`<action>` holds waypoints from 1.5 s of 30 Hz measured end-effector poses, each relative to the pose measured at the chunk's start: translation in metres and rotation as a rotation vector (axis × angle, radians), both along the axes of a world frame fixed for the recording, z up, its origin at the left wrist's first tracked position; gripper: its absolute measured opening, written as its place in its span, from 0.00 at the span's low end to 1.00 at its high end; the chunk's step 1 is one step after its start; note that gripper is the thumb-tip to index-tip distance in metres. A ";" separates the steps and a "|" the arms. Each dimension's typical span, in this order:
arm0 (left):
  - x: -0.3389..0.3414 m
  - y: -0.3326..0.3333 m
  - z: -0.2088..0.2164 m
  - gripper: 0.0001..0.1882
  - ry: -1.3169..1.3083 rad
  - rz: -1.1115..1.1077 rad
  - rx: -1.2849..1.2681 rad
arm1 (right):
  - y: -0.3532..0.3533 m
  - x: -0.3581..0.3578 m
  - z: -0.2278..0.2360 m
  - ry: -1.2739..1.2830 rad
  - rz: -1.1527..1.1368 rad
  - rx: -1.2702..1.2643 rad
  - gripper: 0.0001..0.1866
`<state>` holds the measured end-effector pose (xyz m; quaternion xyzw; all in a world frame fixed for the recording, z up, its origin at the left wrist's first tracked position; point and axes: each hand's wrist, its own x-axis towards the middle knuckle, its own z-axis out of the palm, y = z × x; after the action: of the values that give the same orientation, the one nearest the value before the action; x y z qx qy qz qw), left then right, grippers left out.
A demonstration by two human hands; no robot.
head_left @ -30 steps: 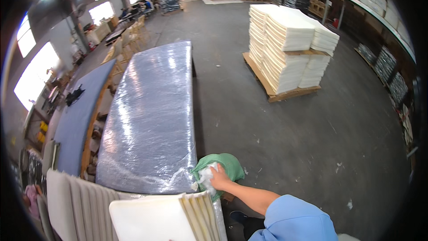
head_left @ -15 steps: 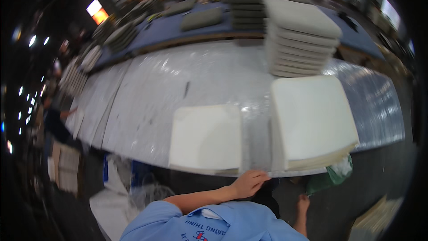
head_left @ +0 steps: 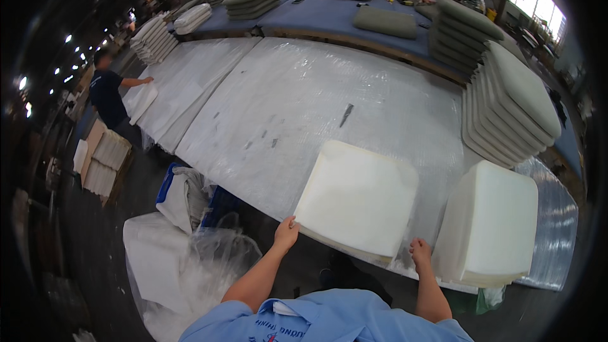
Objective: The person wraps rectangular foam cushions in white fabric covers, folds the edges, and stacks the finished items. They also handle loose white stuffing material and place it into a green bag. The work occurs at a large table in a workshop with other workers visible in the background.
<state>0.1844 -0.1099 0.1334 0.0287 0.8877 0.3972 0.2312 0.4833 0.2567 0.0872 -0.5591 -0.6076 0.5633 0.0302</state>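
A white square foam pad (head_left: 358, 199) with rounded corners lies near the front edge of the plastic-covered table (head_left: 272, 107), apparently on top of other thin layers. At its near left corner, my left hand (head_left: 286, 234) pinches the edge with closed fingers. My right hand (head_left: 420, 254) is just off the pad's near right corner, over the table's front edge, with fingers curled together. Whatever those fingers hold, if anything, is too small to make out. To the right stands a thick stack of similar white pads (head_left: 500, 221), close to my right hand but apart from it.
Behind that stack rises a tall pile of grey cushions (head_left: 506, 111). A blue worktable (head_left: 316, 16) with grey-green cushions runs along the far side. Clear plastic bags (head_left: 221, 253) lie at lower left. A co-worker (head_left: 109, 92) handles white sheets at the table's left end.
My left hand has moved left along the table edge to the pad's near left corner. My right hand has risen from below the table to its edge. The view has turned left.
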 end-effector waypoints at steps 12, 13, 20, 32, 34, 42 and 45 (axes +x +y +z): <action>-0.100 0.051 -0.023 0.39 -0.374 -0.012 -0.080 | 0.011 -0.109 -0.058 0.392 -0.480 -0.488 0.39; -0.099 0.056 -0.027 0.40 -0.401 0.040 -0.081 | 0.009 -0.112 -0.050 0.329 -0.495 -0.473 0.40; -0.114 0.067 -0.023 0.41 -0.490 0.125 -0.276 | -0.005 -0.148 -0.002 0.327 -0.654 -0.392 0.43; -0.165 -0.072 0.004 0.32 -0.273 -0.232 -0.099 | -0.086 -0.226 -0.035 -0.039 0.107 0.508 0.34; -0.145 -0.112 -0.003 0.28 -0.071 -0.207 -0.041 | -0.121 -0.250 -0.016 -0.200 0.266 1.083 0.30; -0.031 -0.418 -0.007 0.29 -0.417 0.173 -0.178 | -0.334 -0.469 -0.006 0.391 0.652 0.191 0.14; 0.022 -0.516 0.006 0.25 -0.277 0.669 -0.299 | -0.465 -0.543 -0.006 0.561 1.047 0.123 0.05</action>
<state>0.2067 -0.6255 0.1394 -0.3503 0.8565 0.3169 0.2081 -0.0592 -0.2086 0.0811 -0.0124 -0.8027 0.5932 -0.0600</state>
